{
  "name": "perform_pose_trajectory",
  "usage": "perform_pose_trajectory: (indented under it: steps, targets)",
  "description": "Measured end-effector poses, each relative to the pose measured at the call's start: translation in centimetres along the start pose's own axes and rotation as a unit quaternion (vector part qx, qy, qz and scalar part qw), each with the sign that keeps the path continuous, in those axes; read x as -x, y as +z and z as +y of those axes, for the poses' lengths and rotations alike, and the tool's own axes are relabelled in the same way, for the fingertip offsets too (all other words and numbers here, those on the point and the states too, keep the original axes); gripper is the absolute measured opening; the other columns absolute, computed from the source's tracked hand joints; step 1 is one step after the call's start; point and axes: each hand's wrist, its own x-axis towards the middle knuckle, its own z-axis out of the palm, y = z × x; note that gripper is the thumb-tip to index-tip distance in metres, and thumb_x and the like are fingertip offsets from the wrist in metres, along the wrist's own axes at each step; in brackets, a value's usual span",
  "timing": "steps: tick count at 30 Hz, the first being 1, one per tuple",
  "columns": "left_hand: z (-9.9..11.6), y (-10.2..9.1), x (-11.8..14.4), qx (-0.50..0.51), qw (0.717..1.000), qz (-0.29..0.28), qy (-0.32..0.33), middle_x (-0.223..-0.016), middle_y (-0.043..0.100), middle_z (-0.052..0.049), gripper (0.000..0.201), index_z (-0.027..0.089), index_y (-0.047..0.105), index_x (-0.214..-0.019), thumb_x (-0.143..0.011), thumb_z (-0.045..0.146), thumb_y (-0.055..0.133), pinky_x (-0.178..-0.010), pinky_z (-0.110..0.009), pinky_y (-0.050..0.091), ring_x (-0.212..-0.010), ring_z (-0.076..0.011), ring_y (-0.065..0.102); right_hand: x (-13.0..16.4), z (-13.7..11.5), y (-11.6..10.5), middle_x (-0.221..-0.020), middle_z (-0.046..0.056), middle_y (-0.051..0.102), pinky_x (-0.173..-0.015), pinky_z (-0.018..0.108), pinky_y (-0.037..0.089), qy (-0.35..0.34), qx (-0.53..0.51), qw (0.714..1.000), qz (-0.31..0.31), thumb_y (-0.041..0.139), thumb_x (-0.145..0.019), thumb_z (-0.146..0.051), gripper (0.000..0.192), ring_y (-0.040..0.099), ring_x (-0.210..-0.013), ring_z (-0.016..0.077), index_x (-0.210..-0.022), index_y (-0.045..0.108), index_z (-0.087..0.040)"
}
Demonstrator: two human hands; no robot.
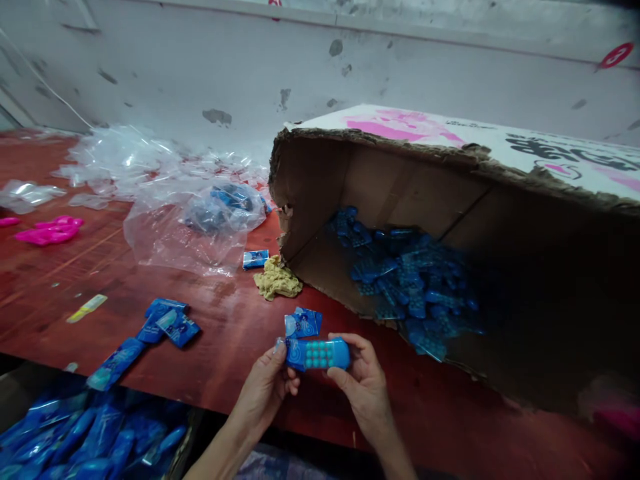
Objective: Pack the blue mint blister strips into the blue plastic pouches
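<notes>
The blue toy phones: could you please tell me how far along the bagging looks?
Done: bagged pieces lie on the table, more fill the bin below. In hand: left hand and right hand hold one blue toy phone. Left: a heap inside the cardboard box.

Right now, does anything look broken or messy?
Yes. The cardboard box lies on its side with a ragged, torn edge, blue toys heaped inside. Plastic bags are strewn across the red table.

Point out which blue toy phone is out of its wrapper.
The blue toy phone held between both hands, its teal buttons bare; the others lie wrapped.
</notes>
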Motion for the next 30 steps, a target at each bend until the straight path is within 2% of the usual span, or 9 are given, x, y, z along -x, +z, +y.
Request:
perform_pose_trajectory:
  steps: [8,13,18,21,24,26,28,30]
  targets:
    - [0.3,0.0,0.2,-0.012,1.0,-0.022,0.005,-0.043,0.055,0.003,0.03,0.015,0.053,-0.066,-0.062,0.04,0.069,-0.036,-0.017,0.041,-0.037,-0.0082,0.051,0.3,0.0,0.1,-0.108,0.001,0.059,-0.083,0.025,0.047,-0.017,0.017,1.0,-0.006,0.059,-0.073,-0.008,0.035,0.057,-0.096,0.0141,-0.102,0.05,-0.025]
    - [0.4,0.3,0.3,-0.024,1.0,-0.015,0.009,-0.042,0.056,0.003,0.032,0.015,0.052,-0.065,-0.059,0.041,0.071,-0.036,-0.018,0.041,-0.038,-0.0088,0.051,0.5,0.1,0.0,-0.108,0.001,0.059,-0.082,0.025,0.048,-0.024,0.036,0.999,0.0,0.059,-0.073,-0.009,0.036,0.057,-0.097,0.0146,-0.103,0.05,-0.026]
    - [0.4,0.4,0.3,-0.047,0.996,-0.004,0.072,-0.042,0.057,0.003,0.031,0.015,0.054,-0.064,-0.06,0.041,0.07,-0.039,-0.02,0.044,-0.04,-0.0101,0.053,0.9,0.5,0.4,-0.102,0.002,0.061,-0.077,0.025,0.051,-0.002,0.037,0.999,0.023,0.061,-0.072,-0.01,0.037,0.06,-0.089,0.015,-0.104,0.049,-0.024]
    - [0.3,0.5,0.3,-0.052,0.996,0.005,0.076,-0.047,0.06,0.002,0.03,0.015,0.054,-0.065,-0.06,0.04,0.07,-0.041,-0.021,0.046,-0.041,-0.0104,0.054,1.3,1.9,0.6,-0.095,0.001,0.061,-0.072,0.025,0.052,-0.003,0.065,0.997,0.043,0.061,-0.071,-0.01,0.037,0.062,-0.082,0.0145,-0.103,0.047,-0.023]
    - [0.1,0.8,0.2,-0.044,0.998,0.014,0.046,-0.054,0.064,0.0,0.031,0.014,0.057,-0.07,-0.059,0.039,0.071,-0.044,-0.021,0.047,-0.045,-0.0114,0.058,1.9,4.0,0.6,-0.102,0.004,0.058,-0.076,0.029,0.051,-0.056,0.162,0.982,0.079,0.062,-0.072,-0.013,0.038,0.06,-0.09,0.0175,-0.105,0.046,-0.024]
    - [-0.1,1.0,0.3,-0.024,0.999,0.018,0.014,-0.06,0.067,-0.001,0.032,0.014,0.058,-0.073,-0.057,0.038,0.073,-0.047,-0.022,0.049,-0.051,-0.013,0.061,2.2,5.2,0.6,-0.106,0.006,0.056,-0.08,0.032,0.05,-0.118,0.245,0.957,0.102,0.062,-0.073,-0.016,0.037,0.057,-0.096,0.0199,-0.106,0.046,-0.023]
    - [-0.2,1.1,0.3,-0.002,1.0,0.021,-0.017,-0.063,0.068,-0.001,0.031,0.015,0.058,-0.074,-0.057,0.035,0.074,-0.052,-0.024,0.05,-0.056,-0.0141,0.063,2.5,5.7,0.7,-0.106,0.007,0.055,-0.082,0.033,0.049,-0.168,0.303,0.932,0.105,0.06,-0.076,-0.016,0.035,0.056,-0.098,0.0207,-0.107,0.047,-0.024]
    - [-0.3,1.1,0.4,0.005,0.999,0.019,-0.037,-0.062,0.068,-0.001,0.026,0.015,0.057,-0.071,-0.06,0.032,0.073,-0.054,-0.025,0.051,-0.056,-0.014,0.062,2.6,5.6,0.8,-0.105,0.007,0.056,-0.081,0.032,0.049,-0.181,0.317,0.927,0.088,0.059,-0.077,-0.017,0.035,0.056,-0.097,0.0206,-0.109,0.047,-0.024]
